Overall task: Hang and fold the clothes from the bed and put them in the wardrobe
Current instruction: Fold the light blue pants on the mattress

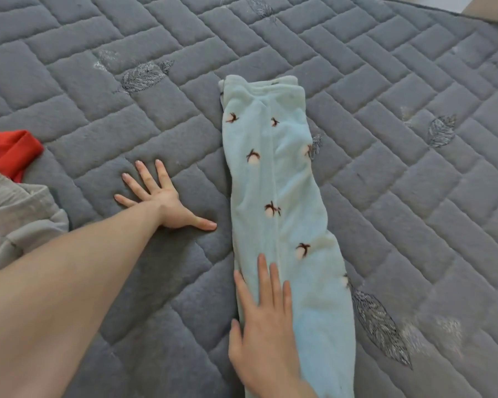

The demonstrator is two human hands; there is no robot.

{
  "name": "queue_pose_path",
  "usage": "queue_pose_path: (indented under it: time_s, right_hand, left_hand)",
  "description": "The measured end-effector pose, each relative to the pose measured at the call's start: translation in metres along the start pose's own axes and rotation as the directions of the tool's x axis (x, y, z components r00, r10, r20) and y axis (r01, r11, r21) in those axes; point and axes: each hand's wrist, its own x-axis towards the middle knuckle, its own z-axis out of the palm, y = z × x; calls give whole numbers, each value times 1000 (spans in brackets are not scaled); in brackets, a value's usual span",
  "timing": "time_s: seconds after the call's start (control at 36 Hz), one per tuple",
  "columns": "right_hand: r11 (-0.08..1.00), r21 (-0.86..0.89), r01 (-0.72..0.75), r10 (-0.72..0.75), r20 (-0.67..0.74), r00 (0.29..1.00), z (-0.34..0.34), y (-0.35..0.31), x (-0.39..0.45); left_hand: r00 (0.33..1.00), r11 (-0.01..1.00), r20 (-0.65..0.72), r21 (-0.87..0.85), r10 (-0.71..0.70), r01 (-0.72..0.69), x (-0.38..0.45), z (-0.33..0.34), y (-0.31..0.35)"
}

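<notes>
A pale strip of floor (489, 5) shows beyond the far right corner.

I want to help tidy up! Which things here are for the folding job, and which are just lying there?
For the job:
light blue fleece garment, folded long, right hand flat on it
red garment
grey garment

Just there:
grey quilted bed cover, left hand resting flat on it
its stitched leaf patterns
</notes>
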Motion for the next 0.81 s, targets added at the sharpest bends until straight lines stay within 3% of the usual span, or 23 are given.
queue_pose_path:
  time_s: [0.14,0.25,0.28,0.33,0.39,0.42,0.47,0.53,0.67,0.72,0.81]
  right_hand:
    - [999,-23,35,-34,76,997,8,13,-34]
    - [960,269,-72,3,249,968,-18,11,-19]
    - [916,382,-121,18,261,965,-25,12,-17]
    - [697,669,-258,94,271,958,-42,15,-17]
    - [439,855,-277,251,180,951,-59,24,-25]
    - [369,893,-259,366,116,923,-67,29,-34]
    - [359,905,-229,554,-9,832,-77,42,-62]
    - [403,875,-266,650,-69,757,-76,58,-99]
    - [476,694,-541,666,118,737,-43,88,-200]
    - [463,634,-619,653,229,722,-36,87,-228]
    - [419,592,-689,618,370,694,-29,80,-252]
  left_hand:
    - [986,995,-160,-70,54,-66,-11,25,-15]
    - [955,990,-282,-71,93,-118,-33,63,-24]
    - [950,988,-297,-79,101,-130,-43,74,-26]
    - [943,970,-318,-183,98,-162,-70,97,-29]
    - [948,907,-305,-365,94,-207,-106,115,-27]
    - [955,855,-277,-466,104,-228,-128,122,-25]
    - [975,727,-181,-651,129,-217,-175,138,-20]
    - [989,655,-68,-742,135,-141,-223,154,-13]
    - [960,703,230,-709,160,53,-304,190,-7]
    - [957,745,227,-666,179,19,-318,203,-12]
    - [978,815,64,-565,200,-130,-321,215,-21]
